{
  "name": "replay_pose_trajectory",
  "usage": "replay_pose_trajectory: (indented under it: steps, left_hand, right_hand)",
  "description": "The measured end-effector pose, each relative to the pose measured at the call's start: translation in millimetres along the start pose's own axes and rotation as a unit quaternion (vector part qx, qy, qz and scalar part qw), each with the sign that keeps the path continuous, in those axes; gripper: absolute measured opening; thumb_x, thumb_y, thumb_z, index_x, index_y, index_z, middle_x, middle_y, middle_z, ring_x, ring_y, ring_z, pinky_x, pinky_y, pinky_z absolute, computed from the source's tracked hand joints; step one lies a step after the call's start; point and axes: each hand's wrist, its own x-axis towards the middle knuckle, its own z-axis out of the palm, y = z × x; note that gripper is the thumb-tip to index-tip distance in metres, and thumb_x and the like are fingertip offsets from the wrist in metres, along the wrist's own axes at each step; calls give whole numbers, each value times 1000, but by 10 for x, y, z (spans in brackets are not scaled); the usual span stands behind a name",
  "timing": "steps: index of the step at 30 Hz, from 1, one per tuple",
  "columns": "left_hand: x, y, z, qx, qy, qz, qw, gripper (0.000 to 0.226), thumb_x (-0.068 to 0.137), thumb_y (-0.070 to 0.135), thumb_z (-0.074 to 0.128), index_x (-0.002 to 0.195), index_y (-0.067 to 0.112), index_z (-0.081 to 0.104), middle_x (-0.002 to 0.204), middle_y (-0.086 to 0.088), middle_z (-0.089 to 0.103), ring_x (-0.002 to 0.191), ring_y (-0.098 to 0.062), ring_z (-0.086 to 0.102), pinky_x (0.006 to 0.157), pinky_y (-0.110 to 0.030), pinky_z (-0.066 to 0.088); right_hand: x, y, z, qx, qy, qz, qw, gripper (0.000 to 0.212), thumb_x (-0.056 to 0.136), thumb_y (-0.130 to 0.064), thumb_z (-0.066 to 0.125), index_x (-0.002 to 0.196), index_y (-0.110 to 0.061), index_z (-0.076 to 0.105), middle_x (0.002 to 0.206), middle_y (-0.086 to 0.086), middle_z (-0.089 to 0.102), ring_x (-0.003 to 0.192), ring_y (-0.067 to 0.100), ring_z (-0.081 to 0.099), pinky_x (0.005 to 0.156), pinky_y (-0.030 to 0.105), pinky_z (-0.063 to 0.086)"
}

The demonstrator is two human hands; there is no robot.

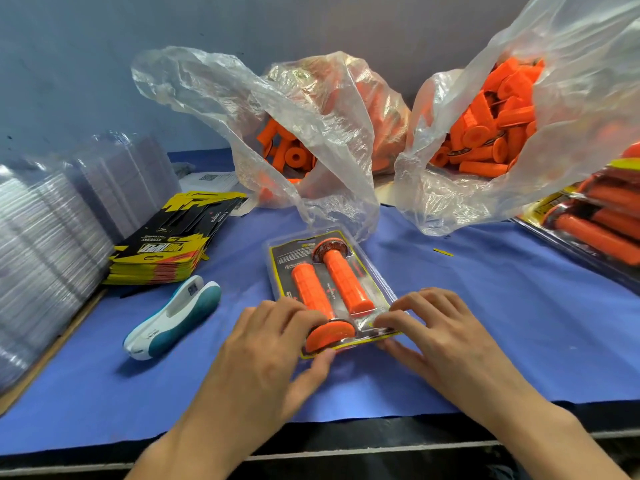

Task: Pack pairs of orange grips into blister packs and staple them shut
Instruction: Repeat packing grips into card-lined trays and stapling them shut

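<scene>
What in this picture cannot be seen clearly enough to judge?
- Head view: near edge of the blister pack, covered by the left hand and right hand; staples there cannot be told.
- Head view: stack of clear blisters, blurred and cut off by the left edge.
- Head view: finished packs, cut off by the right edge.
- Head view: print on the card inserts, too small to read.

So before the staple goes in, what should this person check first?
1. Two orange grips in the blister pack: ok, they lie side by side.
2. Printed card inside: ok, it shows behind the grips.
3. Near edge closed flush: cannot tell, fingers cover it.
4. Stapler in reach: ok, it lies on the blue cloth left of the pack, untouched.
5. A hand free for it: not ok, left hand and right hand both pinch the near edge.
</scene>
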Motion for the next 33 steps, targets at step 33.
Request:
replay_pose_trajectory:
  steps: [33]
  left_hand:
    - [-5,136,326,122,31,-42,991,7,90,21,61,96,24,63,91,4,54,83,-21,49,78,-32,36]
  right_hand:
    - [202,-280,125,-43,-31,-56,997,17,96,-19,53,99,-24,69,93,-5,62,73,19,58,68,31,47]
